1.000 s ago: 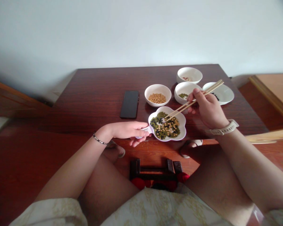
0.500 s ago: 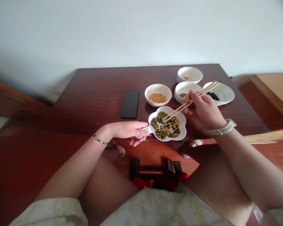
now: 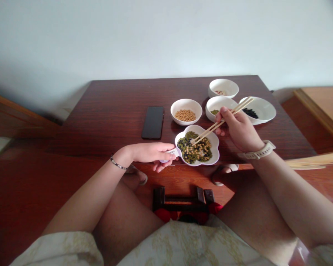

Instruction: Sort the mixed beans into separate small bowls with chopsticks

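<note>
My left hand (image 3: 155, 155) is closed on the short handle of a white flower-shaped dish (image 3: 215, 152) at the table's front edge. Mixed beans (image 3: 195, 149), green, black and yellow, cover the dish's bottom. A pair of wooden chopsticks (image 3: 224, 120) is held in my right hand (image 3: 237, 127), above the dish's right side. The chopstick tips are close together among the beans; whether they pinch one is too small to tell. Just beyond the dish stands a white bowl (image 3: 197, 107) with yellow soybeans (image 3: 185, 115).
Behind my right hand, a white bowl (image 3: 220, 101) contains green beans, and another bowl (image 3: 262, 105) holds black beans. A farther bowl (image 3: 223, 88) has a few reddish pieces. A dark phone (image 3: 152, 122) lies left of the soybeans on the brown table (image 3: 113, 111).
My right hand and the upper ends of the chopsticks have shifted slightly left. The tips stay among the beans. My left hand and the dish have hardly moved.
</note>
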{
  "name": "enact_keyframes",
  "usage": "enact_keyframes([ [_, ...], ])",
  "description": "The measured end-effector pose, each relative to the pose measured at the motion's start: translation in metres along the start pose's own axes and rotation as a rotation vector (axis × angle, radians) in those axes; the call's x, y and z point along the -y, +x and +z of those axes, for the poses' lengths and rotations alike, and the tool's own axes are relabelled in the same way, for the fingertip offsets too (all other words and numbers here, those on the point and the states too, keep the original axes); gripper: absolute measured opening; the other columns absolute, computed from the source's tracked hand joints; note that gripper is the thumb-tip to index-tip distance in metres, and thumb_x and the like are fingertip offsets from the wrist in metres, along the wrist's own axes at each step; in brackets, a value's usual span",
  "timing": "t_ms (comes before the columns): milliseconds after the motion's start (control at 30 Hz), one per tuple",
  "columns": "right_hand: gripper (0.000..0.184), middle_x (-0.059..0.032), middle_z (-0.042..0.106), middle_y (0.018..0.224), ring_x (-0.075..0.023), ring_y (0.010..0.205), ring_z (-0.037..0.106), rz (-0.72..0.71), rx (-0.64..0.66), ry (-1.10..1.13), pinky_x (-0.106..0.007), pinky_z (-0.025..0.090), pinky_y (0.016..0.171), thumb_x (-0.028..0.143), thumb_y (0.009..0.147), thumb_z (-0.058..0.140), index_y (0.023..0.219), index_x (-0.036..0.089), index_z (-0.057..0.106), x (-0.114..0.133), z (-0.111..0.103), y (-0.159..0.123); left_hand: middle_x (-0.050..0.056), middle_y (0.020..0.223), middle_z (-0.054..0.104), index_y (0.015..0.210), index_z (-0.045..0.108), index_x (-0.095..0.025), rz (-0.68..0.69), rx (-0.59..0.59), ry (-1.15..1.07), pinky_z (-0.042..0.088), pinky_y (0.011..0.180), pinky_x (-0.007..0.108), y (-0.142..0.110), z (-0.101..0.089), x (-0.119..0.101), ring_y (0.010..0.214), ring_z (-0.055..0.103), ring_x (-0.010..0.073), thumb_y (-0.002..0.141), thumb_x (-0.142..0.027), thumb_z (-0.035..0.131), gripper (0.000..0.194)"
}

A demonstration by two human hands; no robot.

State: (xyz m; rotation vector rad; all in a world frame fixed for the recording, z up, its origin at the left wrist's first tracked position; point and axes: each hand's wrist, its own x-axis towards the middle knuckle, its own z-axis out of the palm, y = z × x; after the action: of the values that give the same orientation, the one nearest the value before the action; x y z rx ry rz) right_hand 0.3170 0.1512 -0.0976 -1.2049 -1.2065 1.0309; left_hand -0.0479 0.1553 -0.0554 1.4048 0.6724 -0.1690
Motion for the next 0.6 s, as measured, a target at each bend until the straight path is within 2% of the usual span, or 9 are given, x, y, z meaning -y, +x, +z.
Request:
enact_keyframes([
  [100, 0.076, -0.0031, 0.067, 0.066, -0.0177, 0.052, 0.061, -0.014, -0.025, -0.001, -0.032, 0.047, 0.043, 0.099, 0.104, 0.093, 0.085, 0.027, 0.079, -0.001, 0.001, 0.0, -0.002, 0.092, 0.075, 0.117, 0.063, -0.024, 0.006, 0.009, -0.001, 0.055, 0.07, 0.031, 0.001, -0.001, 0.001, 0.074, 0.07, 0.0159, 0.135, -0.056, 0.072, 0.038],
  [267, 0.071, -0.0043, 0.065, 0.068, -0.0194, 0.056, 0.061, -0.03, -0.059, 0.016, -0.034, 0.046, 0.045, 0.093, 0.11, 0.092, 0.087, 0.028, 0.077, 0.002, 0.002, 0.0, -0.002, 0.093, 0.075, 0.118, 0.063, -0.024, 0.001, 0.014, -0.003, 0.056, 0.07, 0.031, 0.001, -0.001, 0.002, 0.074, 0.07, 0.0156, 0.134, -0.057, 0.072, 0.038],
  [400, 0.067, -0.0023, 0.062, 0.074, -0.0193, 0.056, 0.059, -0.097, -0.157, 0.055, -0.037, 0.046, 0.046, 0.092, 0.112, 0.089, 0.09, 0.032, 0.068, 0.003, 0.005, 0.006, -0.002, 0.092, 0.074, 0.117, 0.063, -0.024, 0.003, -0.008, -0.016, 0.055, 0.069, 0.03, 0.0, 0.001, 0.001, 0.073, 0.069, 0.0155, 0.133, -0.053, 0.072, 0.034],
  [500, 0.069, -0.0034, 0.063, 0.081, -0.0199, 0.059, 0.06, -0.177, -0.231, 0.111, -0.039, 0.043, 0.045, 0.095, 0.11, 0.088, 0.089, 0.033, 0.064, 0.003, 0.011, 0.015, -0.002, 0.092, 0.075, 0.117, 0.064, -0.024, 0.009, -0.005, -0.023, 0.055, 0.069, 0.031, 0.0, 0.001, 0.001, 0.073, 0.069, 0.0155, 0.132, -0.058, 0.075, 0.039],
  [600, 0.068, -0.004, 0.067, 0.087, -0.0214, 0.064, 0.063, -0.222, -0.28, 0.151, -0.041, 0.051, 0.049, 0.095, 0.109, 0.088, 0.09, 0.034, 0.065, 0.001, 0.014, 0.024, -0.002, 0.092, 0.075, 0.117, 0.064, -0.024, 0.011, 0.002, -0.022, 0.056, 0.069, 0.031, 0.001, 0.0, 0.001, 0.073, 0.07, 0.0157, 0.132, -0.061, 0.077, 0.042],
])
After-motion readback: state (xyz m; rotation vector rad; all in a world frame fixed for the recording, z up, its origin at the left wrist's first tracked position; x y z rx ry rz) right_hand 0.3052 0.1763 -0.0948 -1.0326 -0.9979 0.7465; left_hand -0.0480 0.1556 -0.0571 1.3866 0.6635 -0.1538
